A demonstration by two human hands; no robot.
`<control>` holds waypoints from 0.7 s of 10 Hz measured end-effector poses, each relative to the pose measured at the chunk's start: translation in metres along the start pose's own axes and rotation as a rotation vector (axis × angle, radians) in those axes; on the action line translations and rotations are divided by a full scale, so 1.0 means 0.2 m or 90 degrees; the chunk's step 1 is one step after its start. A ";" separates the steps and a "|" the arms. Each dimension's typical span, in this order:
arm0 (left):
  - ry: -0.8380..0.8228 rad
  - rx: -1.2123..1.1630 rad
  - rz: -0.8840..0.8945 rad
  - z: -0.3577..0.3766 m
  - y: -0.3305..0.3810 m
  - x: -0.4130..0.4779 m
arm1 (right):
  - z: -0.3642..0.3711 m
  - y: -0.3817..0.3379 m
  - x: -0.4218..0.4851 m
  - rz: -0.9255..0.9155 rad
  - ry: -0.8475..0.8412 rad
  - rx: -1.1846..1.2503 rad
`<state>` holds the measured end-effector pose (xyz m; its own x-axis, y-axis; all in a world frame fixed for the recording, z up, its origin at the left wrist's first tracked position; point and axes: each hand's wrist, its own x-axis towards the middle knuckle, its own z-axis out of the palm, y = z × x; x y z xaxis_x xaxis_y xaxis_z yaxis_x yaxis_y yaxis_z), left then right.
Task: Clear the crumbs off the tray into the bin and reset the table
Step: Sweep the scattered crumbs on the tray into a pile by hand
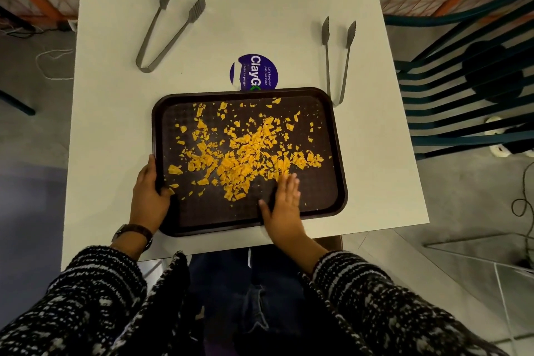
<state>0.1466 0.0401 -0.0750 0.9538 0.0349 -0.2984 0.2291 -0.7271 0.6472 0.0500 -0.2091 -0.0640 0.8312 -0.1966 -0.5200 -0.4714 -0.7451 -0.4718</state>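
A dark brown tray lies on the white table, near its front edge. Orange-yellow crumbs are scattered over most of the tray, thickest in the middle. My left hand grips the tray's left rim, thumb over the edge. My right hand lies flat on the tray's near part, fingers apart, fingertips touching the edge of the crumb pile. No bin is in view.
Two metal tongs rest on the table: one at the far left, one at the right beside the tray's far corner. A purple round sticker sits just beyond the tray. A dark slatted chair stands to the right.
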 end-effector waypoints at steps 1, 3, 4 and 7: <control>-0.003 0.004 -0.004 0.00 0.00 0.00 | 0.01 -0.04 -0.01 -0.090 -0.034 0.036; 0.000 -0.007 -0.002 -0.01 0.01 -0.01 | -0.12 0.12 0.04 0.124 0.071 -0.094; 0.001 -0.004 -0.005 0.00 0.02 -0.01 | -0.16 0.19 0.01 0.187 0.066 -0.139; 0.026 0.015 -0.009 0.02 0.01 -0.01 | -0.12 0.04 -0.05 0.305 -0.141 -0.176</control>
<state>0.1453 0.0360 -0.0755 0.9577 0.0726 -0.2784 0.2385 -0.7418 0.6268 0.0459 -0.2279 -0.0457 0.4494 -0.4356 -0.7800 -0.6599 -0.7503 0.0388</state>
